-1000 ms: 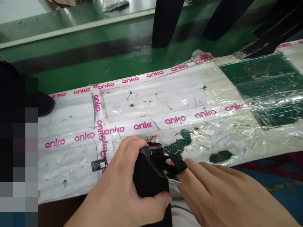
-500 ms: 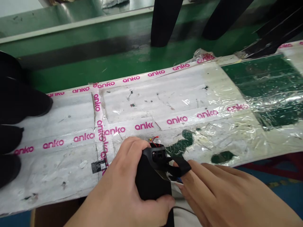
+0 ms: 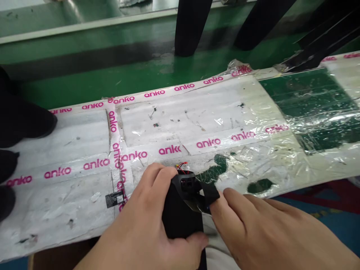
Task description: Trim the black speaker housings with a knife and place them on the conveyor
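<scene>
My left hand (image 3: pixel 152 221) is wrapped round a black cylinder with a plastic end, which looks like a portable speaker (image 3: pixel 180 221). Thin red and yellow wires (image 3: pixel 182 167) stick up from its far end, and small ports show in the plastic. A black strap (image 3: pixel 210 194) loops off the right side of that end. The fingers of my right hand (image 3: pixel 253 221) are closed at the strap. Beneath it a thin shiny edge shows, too hidden to name. My right fingertips are partly covered by the strap and the hand itself.
A bench board (image 3: pixel 168 127) is covered in white sheeting, clear film and pink-lettered tape. A small black label with a code (image 3: pixel 114 199) lies left of my hand. Dark rounded objects (image 3: pixel 25 116) crowd the left edge. Tall black shapes (image 3: pixel 192 28) stand behind, by a green surface (image 3: pixel 126 80).
My right fingers have moved slightly left and inward, and the strap's loop has folded closer to the speaker. My left hand keeps the same grip. The whole view has shifted a little.
</scene>
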`<state>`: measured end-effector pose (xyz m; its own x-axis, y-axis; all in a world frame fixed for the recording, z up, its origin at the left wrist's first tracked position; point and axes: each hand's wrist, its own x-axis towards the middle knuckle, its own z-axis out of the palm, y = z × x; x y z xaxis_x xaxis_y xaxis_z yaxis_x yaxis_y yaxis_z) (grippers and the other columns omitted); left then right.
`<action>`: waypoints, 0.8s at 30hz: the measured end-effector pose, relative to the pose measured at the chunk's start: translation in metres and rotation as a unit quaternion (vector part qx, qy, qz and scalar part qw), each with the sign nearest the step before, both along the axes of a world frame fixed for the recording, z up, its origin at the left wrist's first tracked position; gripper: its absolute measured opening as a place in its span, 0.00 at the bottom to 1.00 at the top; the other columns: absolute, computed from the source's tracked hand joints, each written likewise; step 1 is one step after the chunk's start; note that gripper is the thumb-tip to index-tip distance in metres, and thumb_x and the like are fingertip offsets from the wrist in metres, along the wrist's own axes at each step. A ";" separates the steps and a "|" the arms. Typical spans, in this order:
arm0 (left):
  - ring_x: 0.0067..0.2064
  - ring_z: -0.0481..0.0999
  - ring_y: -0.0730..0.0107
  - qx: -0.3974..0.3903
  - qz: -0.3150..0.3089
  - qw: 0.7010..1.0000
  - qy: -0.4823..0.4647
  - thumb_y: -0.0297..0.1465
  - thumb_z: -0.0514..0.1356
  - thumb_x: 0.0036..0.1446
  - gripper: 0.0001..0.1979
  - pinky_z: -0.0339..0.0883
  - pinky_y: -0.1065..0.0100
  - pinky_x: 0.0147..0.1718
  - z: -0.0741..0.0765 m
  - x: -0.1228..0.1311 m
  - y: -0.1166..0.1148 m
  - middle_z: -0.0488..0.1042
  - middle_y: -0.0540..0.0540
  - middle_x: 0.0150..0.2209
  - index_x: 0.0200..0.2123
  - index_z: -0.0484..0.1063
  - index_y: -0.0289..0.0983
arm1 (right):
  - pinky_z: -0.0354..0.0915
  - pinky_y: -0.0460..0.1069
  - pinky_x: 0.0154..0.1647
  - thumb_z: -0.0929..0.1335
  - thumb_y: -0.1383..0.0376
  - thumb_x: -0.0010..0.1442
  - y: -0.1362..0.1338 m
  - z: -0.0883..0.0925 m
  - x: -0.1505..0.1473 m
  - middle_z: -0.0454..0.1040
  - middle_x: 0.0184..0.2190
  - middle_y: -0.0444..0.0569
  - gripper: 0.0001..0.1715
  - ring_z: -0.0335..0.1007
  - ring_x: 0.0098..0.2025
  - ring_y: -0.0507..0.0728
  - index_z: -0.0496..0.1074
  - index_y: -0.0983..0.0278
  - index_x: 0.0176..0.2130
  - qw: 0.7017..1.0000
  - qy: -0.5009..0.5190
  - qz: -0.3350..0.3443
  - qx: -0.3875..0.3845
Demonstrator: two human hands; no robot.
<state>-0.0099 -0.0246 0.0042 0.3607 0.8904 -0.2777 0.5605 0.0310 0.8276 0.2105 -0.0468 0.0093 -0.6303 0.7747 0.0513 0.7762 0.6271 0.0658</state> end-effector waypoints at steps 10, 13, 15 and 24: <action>0.50 0.77 0.55 0.058 -0.026 0.998 0.011 0.29 0.68 0.51 0.28 0.76 0.51 0.50 -0.002 -0.001 0.001 0.68 0.48 0.50 0.54 0.64 0.47 | 0.44 0.52 0.18 0.69 0.74 0.42 0.013 0.007 -0.009 0.68 0.20 0.41 0.19 0.63 0.14 0.55 0.67 0.58 0.36 0.999 -0.004 0.002 -0.049; 0.51 0.75 0.54 0.045 -0.025 0.999 -0.010 0.31 0.70 0.54 0.28 0.74 0.50 0.52 -0.008 -0.010 0.000 0.69 0.49 0.51 0.56 0.65 0.49 | 0.40 0.53 0.19 0.70 0.72 0.53 0.019 0.003 -0.008 0.71 0.22 0.40 0.14 0.66 0.15 0.56 0.66 0.58 0.37 0.998 -0.001 0.015 -0.066; 0.55 0.74 0.50 0.038 -0.024 0.999 -0.031 0.33 0.71 0.56 0.30 0.73 0.46 0.56 -0.016 -0.022 -0.001 0.70 0.48 0.54 0.59 0.64 0.50 | 0.45 0.54 0.17 0.67 0.71 0.64 0.020 0.003 -0.003 0.72 0.24 0.39 0.09 0.69 0.16 0.56 0.64 0.57 0.38 0.998 0.015 0.031 -0.060; 0.82 0.41 0.37 0.073 0.006 0.991 -0.113 0.44 0.58 0.76 0.37 0.46 0.35 0.78 -0.036 -0.071 -0.031 0.45 0.52 0.80 0.79 0.43 0.67 | 0.69 0.49 0.24 0.52 0.67 0.82 0.001 -0.005 0.011 0.80 0.30 0.44 0.18 0.80 0.25 0.53 0.66 0.62 0.48 0.989 0.150 0.021 0.001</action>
